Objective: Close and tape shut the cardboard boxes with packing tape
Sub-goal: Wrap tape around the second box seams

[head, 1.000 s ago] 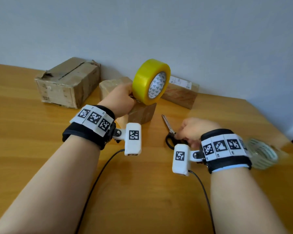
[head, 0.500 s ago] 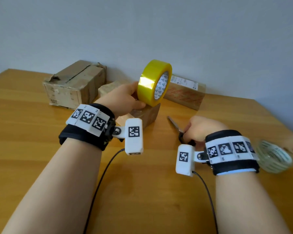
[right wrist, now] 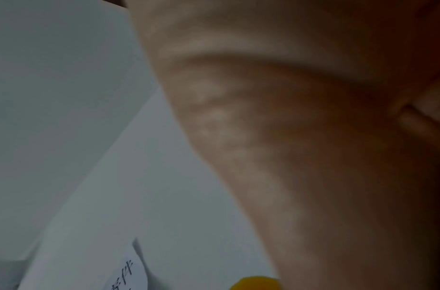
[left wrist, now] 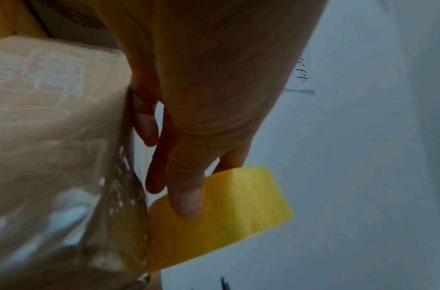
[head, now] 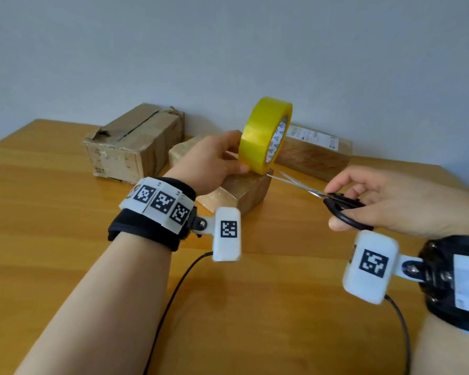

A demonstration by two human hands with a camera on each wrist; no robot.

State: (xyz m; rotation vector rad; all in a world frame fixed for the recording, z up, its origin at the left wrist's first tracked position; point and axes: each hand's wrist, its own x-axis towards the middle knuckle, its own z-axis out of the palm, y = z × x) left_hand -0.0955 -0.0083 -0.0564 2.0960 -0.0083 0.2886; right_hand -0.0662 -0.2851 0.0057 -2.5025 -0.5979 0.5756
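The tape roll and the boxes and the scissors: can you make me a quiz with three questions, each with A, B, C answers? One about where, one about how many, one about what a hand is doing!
1. Where is the yellow tape roll?
A. Flat on the table
B. Held up over the small box
C. Inside the big box

2. How many cardboard boxes are on the table?
A. One
B. Five
C. Three

3. What is the right hand doing?
A. Holding the scissors
B. Lying flat and empty
C. Holding a pen

Answers:
1. B: the left hand grips the roll upright above the small box.
2. C: the head view shows a big box, a small box and a labelled box.
3. A: its fingers curl round the black handles.
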